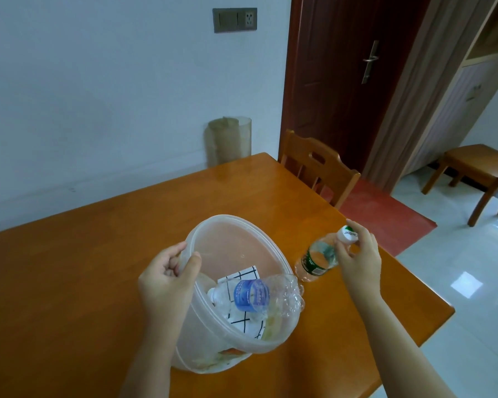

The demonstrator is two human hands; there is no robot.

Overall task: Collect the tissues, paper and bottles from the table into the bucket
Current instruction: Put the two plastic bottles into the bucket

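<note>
A translucent white bucket (236, 242) stands tilted on the wooden table (84, 268). My left hand (167, 280) grips its near-left rim. Inside lie a clear bottle with a blue label (253, 294), white tissues, and paper with a black grid pattern (242, 275). To the right of the bucket, my right hand (360, 254) holds a clear bottle with a green label (314, 259) by its white-capped neck. That bottle slants down with its base near the table, just outside the bucket's right rim.
A wooden chair (316, 165) is pushed in at the table's far right corner. A translucent cylindrical container (229, 142) stands at the far edge by the wall. A second chair (477, 173) and a dark door (351, 67) lie beyond.
</note>
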